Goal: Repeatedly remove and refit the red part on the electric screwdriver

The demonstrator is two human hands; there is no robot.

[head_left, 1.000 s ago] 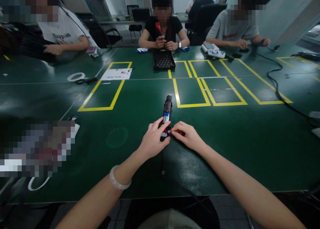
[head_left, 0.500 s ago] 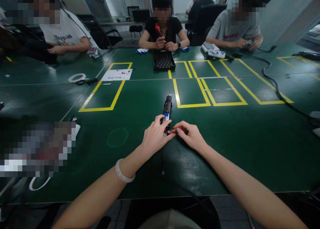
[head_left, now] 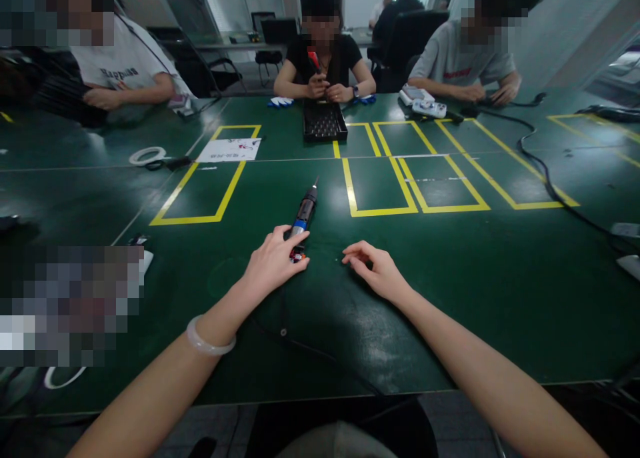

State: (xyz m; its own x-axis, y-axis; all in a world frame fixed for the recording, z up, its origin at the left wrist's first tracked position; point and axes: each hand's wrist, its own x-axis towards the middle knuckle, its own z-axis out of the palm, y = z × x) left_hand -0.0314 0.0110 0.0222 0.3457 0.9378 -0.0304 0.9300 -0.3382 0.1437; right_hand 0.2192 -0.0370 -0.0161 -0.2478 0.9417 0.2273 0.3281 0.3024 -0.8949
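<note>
In the head view, my left hand (head_left: 273, 261) bends round the back of a black-and-silver, stick-shaped tool with a blue band (head_left: 302, 219), probably to stop it rolling. It is near twelve o'clock from me on the shiny green worktop (head_left: 480, 278), thin tip toward one. At its four o'clock, my right hand (head_left: 377, 270) curls loosely; I can't tell if it pinches anything.
</note>
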